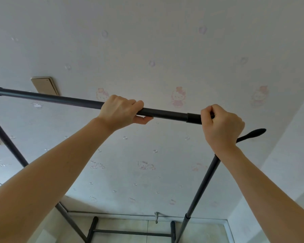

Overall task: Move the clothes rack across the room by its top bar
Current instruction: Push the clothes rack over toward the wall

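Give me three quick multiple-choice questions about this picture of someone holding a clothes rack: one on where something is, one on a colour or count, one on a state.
1. Where is the right hand on the top bar?
A. At its right end, past the joint collar
B. At its middle
C. On the base

2. What colour is the rack's frame?
A. White
B. Dark grey to black
C. Red

3. How many hands are closed around the bar?
A. None
B. One
C. Both

Answers:
1. A, the right hand closes over the bar's end, just past the collar, above the right upright.
2. B, bar, uprights and base rail all look dark grey.
3. C, the left hand wraps the bar further left, the right hand grips its end.
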A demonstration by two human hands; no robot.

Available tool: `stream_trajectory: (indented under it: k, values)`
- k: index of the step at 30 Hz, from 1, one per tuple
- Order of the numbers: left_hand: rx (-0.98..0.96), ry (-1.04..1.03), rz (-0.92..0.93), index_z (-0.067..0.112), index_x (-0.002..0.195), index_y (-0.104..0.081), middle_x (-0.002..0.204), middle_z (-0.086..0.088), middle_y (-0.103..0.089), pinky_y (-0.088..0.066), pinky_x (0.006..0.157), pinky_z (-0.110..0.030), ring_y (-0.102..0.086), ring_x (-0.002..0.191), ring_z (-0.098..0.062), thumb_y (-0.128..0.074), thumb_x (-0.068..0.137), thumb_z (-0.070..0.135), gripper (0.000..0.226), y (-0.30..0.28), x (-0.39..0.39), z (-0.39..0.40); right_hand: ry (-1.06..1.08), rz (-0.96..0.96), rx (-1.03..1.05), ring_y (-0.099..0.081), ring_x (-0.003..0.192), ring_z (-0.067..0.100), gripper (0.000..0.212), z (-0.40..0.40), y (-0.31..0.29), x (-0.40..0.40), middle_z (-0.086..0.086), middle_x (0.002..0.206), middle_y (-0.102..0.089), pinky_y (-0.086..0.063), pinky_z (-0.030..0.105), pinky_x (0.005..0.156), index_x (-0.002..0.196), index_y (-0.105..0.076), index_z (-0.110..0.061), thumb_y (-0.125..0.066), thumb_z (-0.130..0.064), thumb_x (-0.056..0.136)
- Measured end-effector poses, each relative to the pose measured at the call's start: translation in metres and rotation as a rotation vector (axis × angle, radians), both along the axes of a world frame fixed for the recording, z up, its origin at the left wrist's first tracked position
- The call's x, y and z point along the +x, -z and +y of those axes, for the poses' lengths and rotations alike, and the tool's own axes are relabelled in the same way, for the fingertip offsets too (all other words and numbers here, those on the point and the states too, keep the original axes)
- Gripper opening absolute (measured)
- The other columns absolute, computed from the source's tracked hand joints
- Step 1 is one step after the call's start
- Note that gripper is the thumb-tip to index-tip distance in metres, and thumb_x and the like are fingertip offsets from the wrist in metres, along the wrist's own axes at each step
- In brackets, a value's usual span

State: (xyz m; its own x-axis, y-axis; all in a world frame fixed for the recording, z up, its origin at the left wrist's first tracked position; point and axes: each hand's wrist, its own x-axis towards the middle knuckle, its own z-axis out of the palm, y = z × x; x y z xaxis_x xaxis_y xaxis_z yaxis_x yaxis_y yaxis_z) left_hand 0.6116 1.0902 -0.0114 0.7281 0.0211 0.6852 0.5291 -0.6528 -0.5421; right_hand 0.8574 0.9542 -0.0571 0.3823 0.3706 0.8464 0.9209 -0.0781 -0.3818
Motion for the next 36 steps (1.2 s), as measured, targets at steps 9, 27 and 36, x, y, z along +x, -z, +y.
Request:
stream_trajectory:
  k: [9,27,36]
  values:
    - [0.021,-0.007,-0.042,0.011,0.054,-0.045,0.036,0.000,-0.037,-0.028,0.033,-0.019,-0.030,0.029,-0.017,-0.058,0.088,0.051,0.054,0.008,-0.023,0.024,-0.014,-0.049,0.030,-0.015,0.036,0.017,0.039,0.026,0.002,-0.022,-0.004,0.039,-0.022,-0.011,0.020,0.045,0.051,-0.038,-0.014,-0.049,-0.019,0.088]
    - [-0.080,-0.025,-0.024,0.010,0.058,-0.048,0.038,-0.002,-0.041,-0.030,0.033,-0.021,-0.037,0.028,-0.021,-0.059,0.086,0.054,0.054,0.008,-0.006,0.031,-0.050,-0.014,0.003,-0.019,0.034,0.017,0.041,0.040,0.003,-0.001,-0.006,0.038,-0.022,-0.012,0.021,0.046,0.053,-0.034,-0.017,-0.048,-0.023,0.091]
    - [-0.118,-0.005,-0.017,0.009,0.058,-0.048,0.038,-0.003,-0.042,-0.035,0.032,-0.024,-0.036,0.029,-0.021,-0.055,0.089,0.053,0.054,0.009,-0.002,0.034,-0.091,-0.042,-0.024,-0.017,0.033,0.010,0.041,0.036,0.003,0.003,-0.012,0.040,-0.018,-0.012,0.020,0.043,0.056,-0.033,-0.020,-0.048,-0.027,0.094]
